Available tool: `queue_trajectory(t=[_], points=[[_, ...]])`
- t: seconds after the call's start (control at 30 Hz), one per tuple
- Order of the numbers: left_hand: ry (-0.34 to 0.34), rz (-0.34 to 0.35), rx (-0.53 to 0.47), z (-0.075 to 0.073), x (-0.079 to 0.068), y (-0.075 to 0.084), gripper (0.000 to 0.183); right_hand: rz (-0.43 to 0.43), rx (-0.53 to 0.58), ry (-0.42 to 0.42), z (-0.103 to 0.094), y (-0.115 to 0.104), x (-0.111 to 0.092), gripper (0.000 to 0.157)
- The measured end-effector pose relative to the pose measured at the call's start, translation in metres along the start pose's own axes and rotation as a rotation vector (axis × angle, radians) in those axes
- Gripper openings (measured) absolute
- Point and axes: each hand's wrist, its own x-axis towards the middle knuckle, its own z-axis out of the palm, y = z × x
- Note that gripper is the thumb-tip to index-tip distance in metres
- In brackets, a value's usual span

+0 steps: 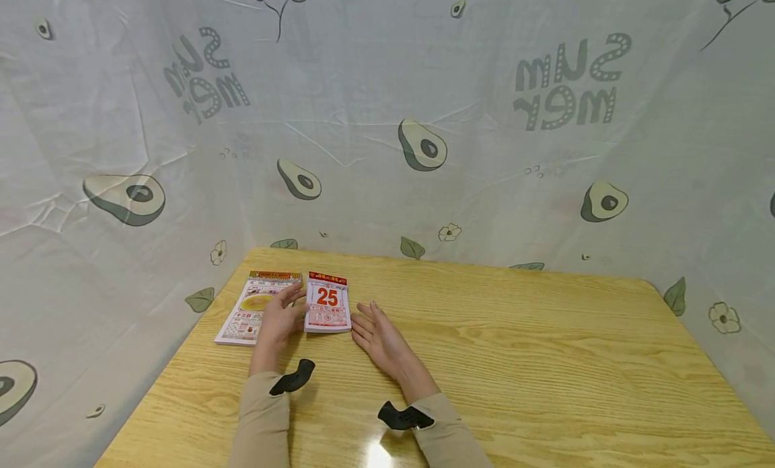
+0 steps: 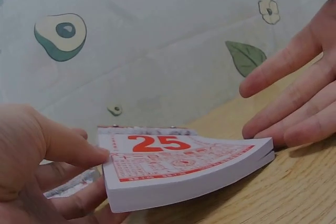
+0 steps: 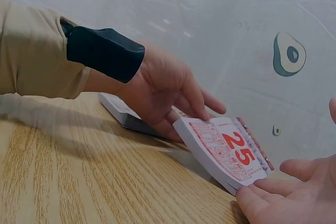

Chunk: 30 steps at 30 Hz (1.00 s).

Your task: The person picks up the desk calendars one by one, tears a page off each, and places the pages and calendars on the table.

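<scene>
A small tear-off calendar (image 1: 327, 315) with a red top strip and a large red 25 lies between my two hands. My left hand (image 1: 281, 318) pinches its left edge, thumb at the upper edge and fingers at the side, partly underneath. The right wrist view shows the pad (image 3: 218, 150) slanting, its left side higher. In the left wrist view its thick white page block (image 2: 178, 184) curves. My right hand (image 1: 384, 341) has its fingers extended, fingertips right at the calendar's right edge. Partly behind my left hand is a larger tear-off calendar (image 1: 238, 323) with a yellow oval.
Both calendars are toward the far left of a wood-grain table (image 1: 514, 360). A pale cloth (image 1: 363, 71) printed with avocados and leaves hangs around the table's back and sides. Black wrist devices (image 1: 293, 378) sit over both beige sleeves.
</scene>
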Motion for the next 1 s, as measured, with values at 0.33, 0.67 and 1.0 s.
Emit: queue_trajectory(t=[0.33,0.67,1.0], points=[[0.068,0.0,-0.049,0.004,0.0,0.001,0.058,-0.018,0.006,0.018,0.0,-0.002,0.0,0.069],[0.052,-0.011,-0.183,0.005,-0.003,0.01,0.058,-0.091,0.03,0.115,0.006,-0.01,-0.003,0.063],[0.007,0.019,-0.264,0.011,-0.006,0.024,0.06,-0.142,0.069,0.209,0.013,-0.018,-0.004,0.054]])
